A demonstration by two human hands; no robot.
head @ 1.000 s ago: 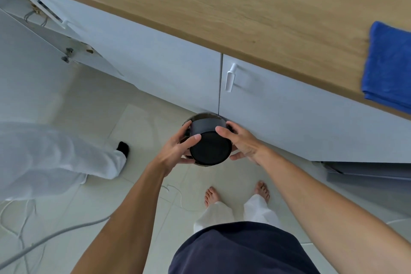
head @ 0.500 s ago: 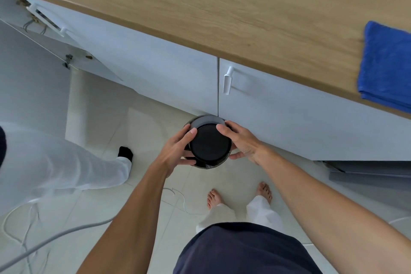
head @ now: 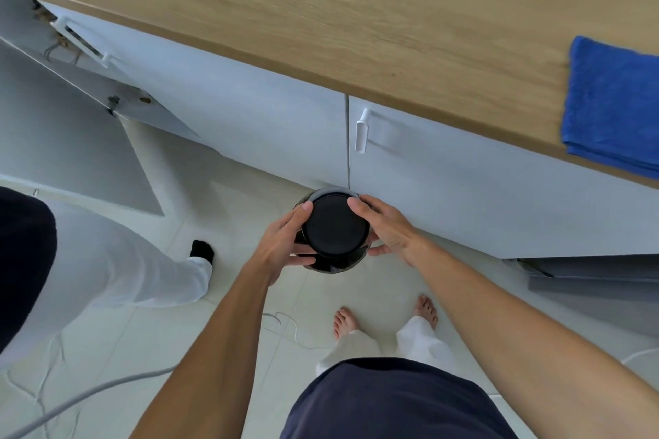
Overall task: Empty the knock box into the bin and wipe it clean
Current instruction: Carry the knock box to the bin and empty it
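Observation:
The round black knock box (head: pixel 335 224) is held upside down, its flat base facing up at me. My left hand (head: pixel 281 242) grips its left side and my right hand (head: pixel 385 228) grips its right side. It hangs low in front of the white cupboard doors, directly over a small dark bin (head: pixel 338 268) on the floor. Only a sliver of the bin's rim shows beneath the box. What is inside the box and the bin is hidden. A folded blue cloth (head: pixel 613 103) lies on the wooden counter (head: pixel 356 11) at the right edge.
Another person in white trousers and a black sock (head: pixel 201 249) stands close on the left. A cupboard door (head: pixel 71 125) hangs open at the upper left. A grey cable (head: pixel 89 396) runs across the tiled floor. My bare feet (head: pixel 385 317) are just behind the bin.
The knock box has turned from tilted, with its grey side showing, to fully base-up over the bin. Both hands kept their grip. The other person has moved closer on the left.

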